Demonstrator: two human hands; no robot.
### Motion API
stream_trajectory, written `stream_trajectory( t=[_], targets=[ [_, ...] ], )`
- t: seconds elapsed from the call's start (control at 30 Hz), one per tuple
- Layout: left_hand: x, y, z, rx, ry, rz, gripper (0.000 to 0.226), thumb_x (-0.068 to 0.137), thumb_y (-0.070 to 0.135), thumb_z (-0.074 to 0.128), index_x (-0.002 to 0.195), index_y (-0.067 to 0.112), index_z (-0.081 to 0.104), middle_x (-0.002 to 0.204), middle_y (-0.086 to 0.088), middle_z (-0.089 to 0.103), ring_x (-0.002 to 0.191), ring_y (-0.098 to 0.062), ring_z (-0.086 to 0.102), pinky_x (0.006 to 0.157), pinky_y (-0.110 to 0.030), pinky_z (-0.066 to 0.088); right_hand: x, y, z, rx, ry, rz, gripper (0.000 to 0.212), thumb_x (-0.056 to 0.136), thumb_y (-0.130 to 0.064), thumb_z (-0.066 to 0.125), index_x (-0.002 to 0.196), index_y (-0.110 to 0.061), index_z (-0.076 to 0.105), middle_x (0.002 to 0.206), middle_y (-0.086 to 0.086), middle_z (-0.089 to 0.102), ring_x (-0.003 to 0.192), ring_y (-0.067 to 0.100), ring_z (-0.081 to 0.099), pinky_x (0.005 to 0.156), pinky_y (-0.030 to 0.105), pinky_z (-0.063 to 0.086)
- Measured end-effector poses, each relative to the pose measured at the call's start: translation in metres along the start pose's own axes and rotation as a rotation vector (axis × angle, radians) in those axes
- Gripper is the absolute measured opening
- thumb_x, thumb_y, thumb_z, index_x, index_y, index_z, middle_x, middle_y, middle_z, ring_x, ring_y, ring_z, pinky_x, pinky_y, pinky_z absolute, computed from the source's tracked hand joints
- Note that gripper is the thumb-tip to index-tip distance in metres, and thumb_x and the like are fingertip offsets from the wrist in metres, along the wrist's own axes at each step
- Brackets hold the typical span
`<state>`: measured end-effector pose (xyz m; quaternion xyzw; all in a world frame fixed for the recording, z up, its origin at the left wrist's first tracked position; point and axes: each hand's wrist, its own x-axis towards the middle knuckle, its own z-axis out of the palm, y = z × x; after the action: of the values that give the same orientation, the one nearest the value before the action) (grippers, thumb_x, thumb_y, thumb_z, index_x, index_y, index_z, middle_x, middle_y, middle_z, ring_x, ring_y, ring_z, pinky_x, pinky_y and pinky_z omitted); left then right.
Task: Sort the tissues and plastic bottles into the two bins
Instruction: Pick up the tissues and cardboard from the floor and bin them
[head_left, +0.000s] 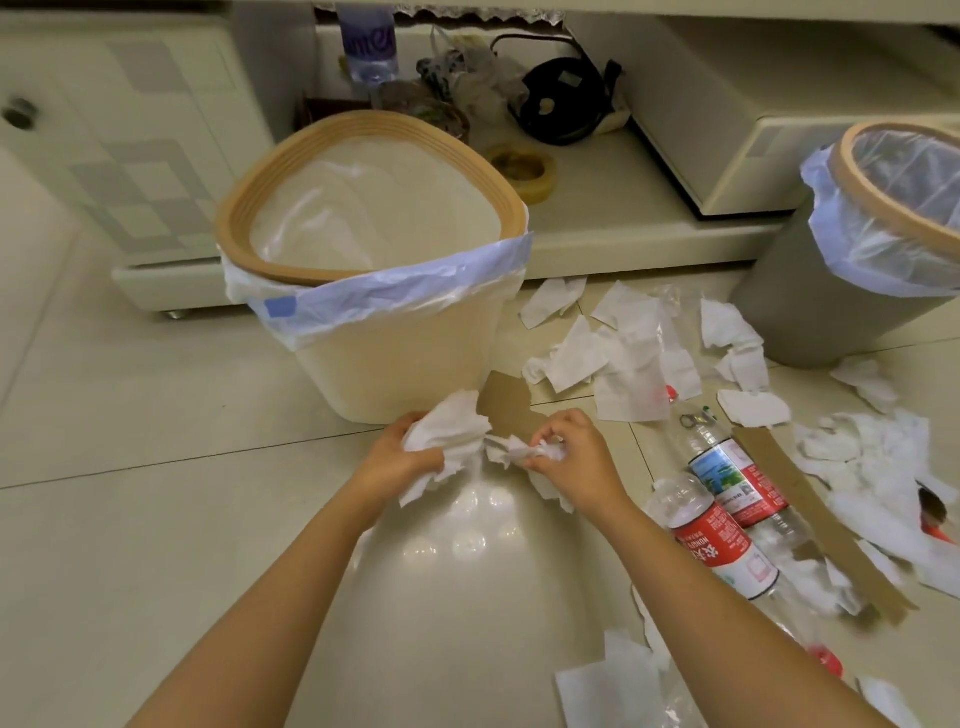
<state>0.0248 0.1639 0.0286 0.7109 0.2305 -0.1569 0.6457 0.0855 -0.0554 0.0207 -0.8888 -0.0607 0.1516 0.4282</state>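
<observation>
- Tissue step: your left hand (415, 454) is curled round a tissue wad (448, 431), right hand (563, 452) pinching another tissue clump (511, 451), center frame.
- Next, probably lift both into the cream bin (374, 317) just above; bottles (727, 499) wait lower right.

White tissues (631, 358) and red-labelled bottles (727, 530) litter the floor between cream bin (395, 358) and grey bin (810, 317)

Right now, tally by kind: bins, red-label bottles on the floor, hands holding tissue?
Bins: 2, the cream bin and the grey bin
Red-label plastic bottles on the floor: 2, one nearer, one farther
Hands gripping tissue: 2, left hand and right hand
Total: 6
Loose tissues are too heaped to count.
</observation>
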Motion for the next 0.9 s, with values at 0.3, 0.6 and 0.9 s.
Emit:
stream_trajectory(
  t=[0.3, 0.6, 0.9],
  targets=[
    [-0.012, -0.024, -0.038, -0.018, 0.068, -0.034, 0.05, 0.059, 0.014, 0.066, 0.108, 0.029, 0.062, 0.097, -0.002, 0.073, 0.084, -0.021, 0.071, 0.073, -0.038, 0.058, 0.049, -0.007, 0.031, -0.159, 0.016, 0.137, 0.034, 0.082, -0.014, 0.067, 0.112, -0.004, 0.055, 0.134, 0.012, 0.038, 0.1, 0.024, 0.052, 0.082, 0.027, 0.04],
    [-0.005, -0.035, -0.037, -0.052, 0.077, -0.065, 0.055, 0.059, 0.012, 0.066, 0.11, 0.03, 0.06, 0.098, 0.001, 0.071, 0.082, -0.014, 0.071, 0.068, -0.031, 0.059, 0.067, -0.006, 0.04, -0.172, 0.001, 0.228, 0.064, 0.074, -0.01, 0.077, 0.127, -0.01, 0.04, 0.136, 0.013, 0.033, 0.114, 0.032, 0.051, 0.094, 0.039, 0.044],
    [-0.012, -0.012, -0.022, -0.033, -0.002, -0.043, 0.047, 0.059, 0.013, 0.064, 0.105, 0.026, 0.063, 0.095, -0.001, 0.073, 0.08, -0.017, 0.07, 0.068, -0.03, 0.057, 0.039, -0.006, 0.043, -0.139, 0.051, 0.153, 0.038, 0.084, -0.01, 0.058, 0.119, -0.022, 0.049, 0.099, 0.005, 0.062, 0.083, 0.022, 0.059, 0.068, 0.03, 0.044]
  ],
)
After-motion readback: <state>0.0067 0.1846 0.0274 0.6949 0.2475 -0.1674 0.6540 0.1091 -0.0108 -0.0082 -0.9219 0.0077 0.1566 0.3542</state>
